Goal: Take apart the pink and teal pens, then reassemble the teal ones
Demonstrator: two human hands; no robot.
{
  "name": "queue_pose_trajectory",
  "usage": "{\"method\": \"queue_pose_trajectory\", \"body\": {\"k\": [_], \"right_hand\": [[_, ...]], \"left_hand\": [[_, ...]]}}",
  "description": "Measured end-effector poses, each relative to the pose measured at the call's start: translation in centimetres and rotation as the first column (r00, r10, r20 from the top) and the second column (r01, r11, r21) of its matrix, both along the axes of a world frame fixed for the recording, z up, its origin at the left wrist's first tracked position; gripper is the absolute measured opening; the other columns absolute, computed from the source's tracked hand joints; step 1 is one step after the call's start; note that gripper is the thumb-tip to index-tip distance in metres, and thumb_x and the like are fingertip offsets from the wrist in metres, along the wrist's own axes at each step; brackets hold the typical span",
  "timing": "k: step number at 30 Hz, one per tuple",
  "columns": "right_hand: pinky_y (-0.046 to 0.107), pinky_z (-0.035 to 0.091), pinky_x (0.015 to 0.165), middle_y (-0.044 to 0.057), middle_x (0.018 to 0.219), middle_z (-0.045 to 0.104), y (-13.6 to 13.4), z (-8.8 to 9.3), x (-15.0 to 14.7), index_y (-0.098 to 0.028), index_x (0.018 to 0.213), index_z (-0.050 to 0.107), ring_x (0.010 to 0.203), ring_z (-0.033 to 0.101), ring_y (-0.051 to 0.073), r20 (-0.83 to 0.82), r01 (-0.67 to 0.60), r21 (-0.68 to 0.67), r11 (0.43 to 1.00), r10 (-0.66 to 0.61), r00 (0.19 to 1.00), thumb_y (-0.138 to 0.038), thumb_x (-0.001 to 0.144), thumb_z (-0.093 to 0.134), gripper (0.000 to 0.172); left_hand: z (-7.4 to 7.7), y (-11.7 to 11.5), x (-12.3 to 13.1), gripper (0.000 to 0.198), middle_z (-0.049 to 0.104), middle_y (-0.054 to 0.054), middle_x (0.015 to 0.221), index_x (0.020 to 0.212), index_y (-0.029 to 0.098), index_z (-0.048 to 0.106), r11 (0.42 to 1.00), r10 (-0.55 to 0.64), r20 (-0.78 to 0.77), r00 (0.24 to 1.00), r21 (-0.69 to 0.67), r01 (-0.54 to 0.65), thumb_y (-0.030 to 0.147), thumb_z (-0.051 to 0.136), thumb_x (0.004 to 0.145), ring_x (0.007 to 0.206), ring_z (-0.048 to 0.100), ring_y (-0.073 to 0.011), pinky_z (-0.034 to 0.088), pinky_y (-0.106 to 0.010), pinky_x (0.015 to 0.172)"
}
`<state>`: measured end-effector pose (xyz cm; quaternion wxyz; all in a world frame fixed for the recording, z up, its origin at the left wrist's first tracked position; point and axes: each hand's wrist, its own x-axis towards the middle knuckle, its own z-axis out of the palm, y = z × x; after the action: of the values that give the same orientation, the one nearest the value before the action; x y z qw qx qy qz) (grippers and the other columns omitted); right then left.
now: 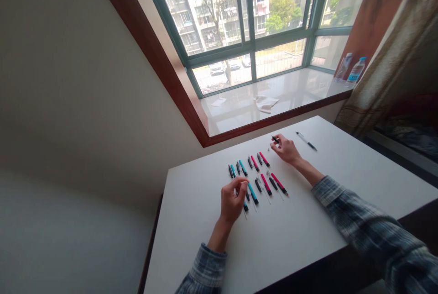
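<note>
While your left hand (233, 200) is curling over the near row of pen parts (265, 183), grip unclear, your right hand (286, 149) is pinching a small black piece (275, 139)

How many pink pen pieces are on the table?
4 on the table: two pink pieces in the far row, two in the near row. The left hand may hide others. The right hand holds a black piece.

Short black pen piece (275, 139) pinched in right hand (286, 149), tilted, just off bench (308, 230); blue pen barrel (252, 193) flat beside left hand (233, 200).
</note>
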<state>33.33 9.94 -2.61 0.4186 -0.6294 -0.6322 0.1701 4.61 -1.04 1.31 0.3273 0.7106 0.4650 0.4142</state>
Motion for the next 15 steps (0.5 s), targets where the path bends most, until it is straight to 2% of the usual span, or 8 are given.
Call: {"method": "queue_pose_trajectory", "body": {"k": [2,6,9,12,15], "right_hand": [[0.029,0.046,0.061,0.01,0.094,0.078,-0.2,0.2,0.0,-0.015,0.11,0.063,0.064,0.063,0.018,-0.101,-0.005,0.006,1.0,0.006,0.995,-0.033,0.095,0.052,0.025],[0.029,0.047,0.063,0.011,0.1,0.076,-0.4,0.5,-0.1,-0.016,0.11,0.061,0.068,0.062,0.017,-0.229,-0.092,0.012,0.996,0.093,0.969,-0.032,0.099,0.043,0.027],[0.025,0.043,0.052,0.006,0.089,0.073,-1.0,0.9,-0.9,-0.015,0.121,0.06,0.055,0.053,0.012,-0.388,-0.29,-0.049,0.956,0.25,0.887,-0.046,0.1,0.047,0.039],[0.021,0.029,0.043,-0.003,0.067,0.058,-2.5,1.5,-2.8,-0.013,0.123,0.062,0.046,0.038,0.008,-0.592,-0.576,-0.09,0.812,0.421,0.687,-0.056,0.101,0.049,0.05],[0.02,0.023,0.042,-0.007,0.064,0.044,-4.8,1.9,-5.6,-0.012,0.119,0.066,0.047,0.031,0.007,-0.748,-0.778,-0.091,0.621,0.474,0.465,-0.058,0.103,0.047,0.052]], "left_hand": [[0.2,0.0,0.0,0.031,0.061,0.0,0.068,0.087,0.016,0.071,1.0,0.009,0.006,1.0,-0.001,-0.009,0.04,0.055,0.099,0.063,0.05,-0.0135,0.041,-0.025,0.067],[0.4,0.1,0.1,0.027,0.058,0.001,0.067,0.088,0.016,0.07,1.0,0.03,0.026,0.999,-0.007,-0.03,0.038,0.057,0.098,0.063,0.049,-0.0135,0.04,-0.025,0.066],[0.3,0.2,0.2,0.028,0.056,0.002,0.065,0.087,0.016,0.071,0.997,0.071,0.074,0.995,-0.025,-0.069,0.039,0.06,0.096,0.062,0.047,-0.0133,0.039,-0.024,0.064],[0.1,0.4,0.1,0.031,0.052,0.003,0.063,0.09,0.015,0.074,0.992,0.116,0.154,0.981,-0.074,-0.106,0.044,0.063,0.095,0.059,0.042,-0.0122,0.036,-0.024,0.06],[0.0,0.6,-0.1,0.035,0.052,0.003,0.063,0.098,0.015,0.076,0.987,0.131,0.214,0.968,-0.118,-0.108,0.047,0.064,0.095,0.058,0.041,-0.0118,0.035,-0.024,0.058]]}}
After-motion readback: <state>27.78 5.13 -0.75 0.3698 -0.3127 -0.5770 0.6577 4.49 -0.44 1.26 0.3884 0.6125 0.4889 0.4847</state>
